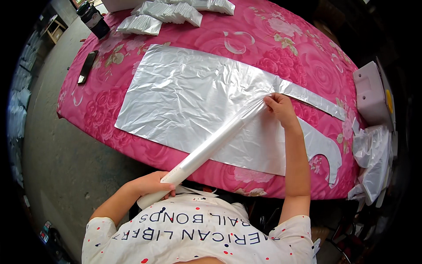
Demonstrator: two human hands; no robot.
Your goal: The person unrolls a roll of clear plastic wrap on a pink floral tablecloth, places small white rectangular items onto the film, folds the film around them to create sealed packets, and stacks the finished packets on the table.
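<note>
A long, narrow folded strip of whitish plastic film [206, 147] runs slantwise over the near edge of the table. My left hand [151, 184] is wrapped round its lower end, close to my body. At its upper end, my right hand [281, 109] pinches the gathered film between thumb and fingers. Beneath lies a wide, wrinkled silvery plastic apron [171, 79], spread flat. A straight strap [312, 97] and a curved strap [335, 160] reach out from its right side. Whether the strip joins the spread film, I cannot tell.
Stacks of folded silvery film packets [171, 13] lie at the far left on the pink floral tablecloth [105, 105]. Nearby are a dark bottle [93, 21] and a phone [88, 67]. At the right edge stand a pale box [371, 92] and crumpled clear plastic bags [373, 152].
</note>
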